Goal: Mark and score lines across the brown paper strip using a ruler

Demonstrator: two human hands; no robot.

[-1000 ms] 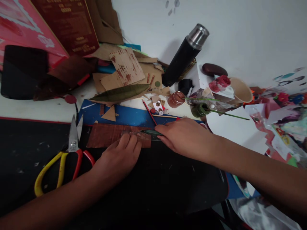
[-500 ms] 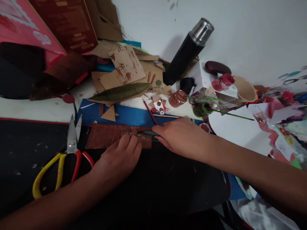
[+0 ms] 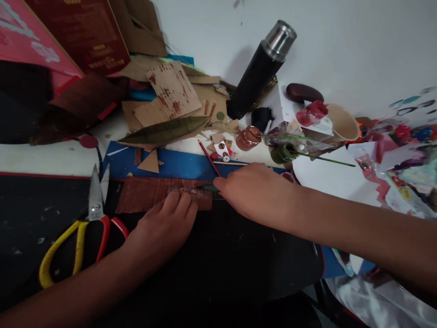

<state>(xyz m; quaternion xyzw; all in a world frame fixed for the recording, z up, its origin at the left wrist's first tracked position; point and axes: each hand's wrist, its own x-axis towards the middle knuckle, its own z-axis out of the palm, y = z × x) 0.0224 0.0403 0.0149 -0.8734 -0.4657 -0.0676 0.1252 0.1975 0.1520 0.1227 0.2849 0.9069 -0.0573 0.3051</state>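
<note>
A brown-painted cardboard strip (image 3: 139,193) lies flat on the black mat. My left hand (image 3: 170,216) presses on it with bent fingers held together, over a narrow clear plastic piece (image 3: 194,193) that looks like a ruler; its thumb is hidden. My right hand (image 3: 249,191) is closed round a slim dark-green tool (image 3: 206,187), perhaps a craft knife, whose tip rests at the strip's upper right part. Most of the tool is covered by my fingers. Left of the strip lie open scissors (image 3: 96,207) with yellow and red handles.
Behind the strip are a red pencil (image 3: 209,157), a long green leaf shape (image 3: 164,131) and cardboard scraps (image 3: 150,162). Farther back stand a brown paint jar (image 3: 248,138), a green paint jar (image 3: 284,154) with a brush, and a black thermos (image 3: 256,73).
The whole view has shifted slightly, so everything sits a little farther left. Both hands keep nearly the same place on the strip; less of the green tool shows beside my right fingers.
</note>
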